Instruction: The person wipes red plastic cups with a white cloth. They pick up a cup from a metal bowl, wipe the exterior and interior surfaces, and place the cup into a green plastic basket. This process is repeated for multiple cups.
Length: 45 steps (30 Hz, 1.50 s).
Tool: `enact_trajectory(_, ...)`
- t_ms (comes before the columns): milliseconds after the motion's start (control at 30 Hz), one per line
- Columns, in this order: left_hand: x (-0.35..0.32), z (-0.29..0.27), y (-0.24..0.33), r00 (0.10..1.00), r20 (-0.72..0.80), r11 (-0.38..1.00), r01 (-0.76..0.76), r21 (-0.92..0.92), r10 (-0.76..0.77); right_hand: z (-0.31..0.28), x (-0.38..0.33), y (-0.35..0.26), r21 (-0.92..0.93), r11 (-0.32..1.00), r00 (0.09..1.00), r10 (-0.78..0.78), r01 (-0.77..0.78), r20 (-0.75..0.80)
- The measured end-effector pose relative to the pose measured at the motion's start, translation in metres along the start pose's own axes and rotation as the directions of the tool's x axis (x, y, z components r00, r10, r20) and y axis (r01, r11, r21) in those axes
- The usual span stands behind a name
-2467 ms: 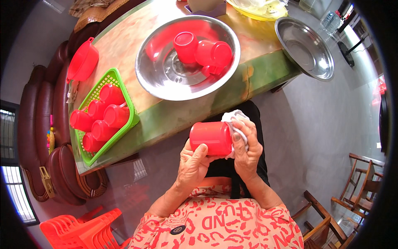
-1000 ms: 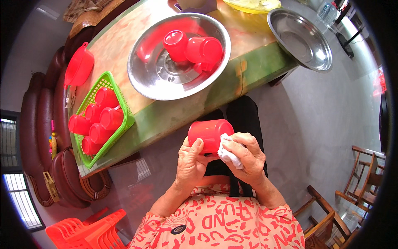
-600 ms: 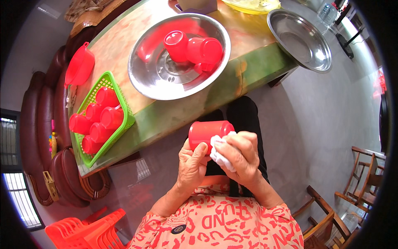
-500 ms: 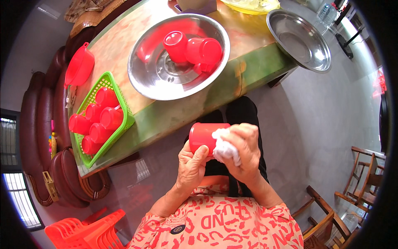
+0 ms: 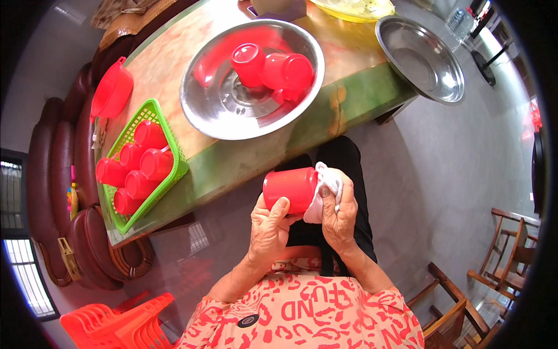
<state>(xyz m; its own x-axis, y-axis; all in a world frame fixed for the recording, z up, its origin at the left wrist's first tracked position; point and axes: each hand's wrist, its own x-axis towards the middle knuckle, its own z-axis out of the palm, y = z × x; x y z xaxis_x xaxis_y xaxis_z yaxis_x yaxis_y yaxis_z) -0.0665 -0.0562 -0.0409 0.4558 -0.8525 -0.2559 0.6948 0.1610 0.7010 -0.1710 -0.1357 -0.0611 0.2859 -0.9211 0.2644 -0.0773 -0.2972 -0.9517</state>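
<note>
A red plastic cup [image 5: 289, 189] lies sideways above my lap, its base toward the left. My left hand [image 5: 269, 227] is closed round its lower left part, thumb on the near side. At the cup's right end, my right hand [image 5: 339, 212] grips a white cloth [image 5: 317, 205], which is pressed over the rim. The cup's inside is hidden by the cloth and fingers. Beyond my hands, a wide steel basin [image 5: 218, 119] on the table holds several red cups [image 5: 286, 71]. To the left, a green basket [image 5: 179, 157] holds several more red cups [image 5: 156, 164], turned upside down.
The marbled table [image 5: 232, 160] has a thick green edge just beyond my knees. A red basin [image 5: 112, 90] sits at its left, and a second steel basin [image 5: 421, 58] overhangs the right end. Red plastic stools [image 5: 119, 323] and wooden chairs [image 5: 450, 311] stand on either side of me.
My right hand has turned and shifted the cloth from the cup's side to its right end, with the thumb now toward me. The left hand keeps its hold on the cup.
</note>
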Motion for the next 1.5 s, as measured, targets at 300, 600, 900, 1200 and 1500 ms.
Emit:
enact_trajectory(300,0.000,-0.008,0.002,0.974,0.223,0.960,-0.109,0.257,0.051,-0.022,0.016,-0.038,-0.252,0.734,0.771,-0.556,0.631,0.309)
enact_trajectory(600,-0.007,-0.005,0.008,0.963,0.269,0.924,-0.076,0.375,-0.030,-0.030,0.049,-0.022,-0.027,0.970,0.912,-0.219,0.243,0.346)
enact_trajectory(900,-0.006,-0.015,0.002,0.967,0.245,0.918,-0.035,0.395,-0.068,-0.028,0.030,-0.031,-0.162,0.751,0.711,-0.498,0.640,0.497)
enact_trajectory(1200,-0.007,-0.013,0.006,0.954,0.275,0.895,-0.021,0.445,-0.115,-0.025,0.050,-0.030,-0.041,0.852,0.778,-0.456,0.522,0.432)
enact_trajectory(1500,-0.001,-0.026,0.000,0.949,0.299,0.896,-0.042,0.442,-0.103,-0.021,0.038,-0.028,0.014,0.802,0.698,-0.527,0.597,0.485)
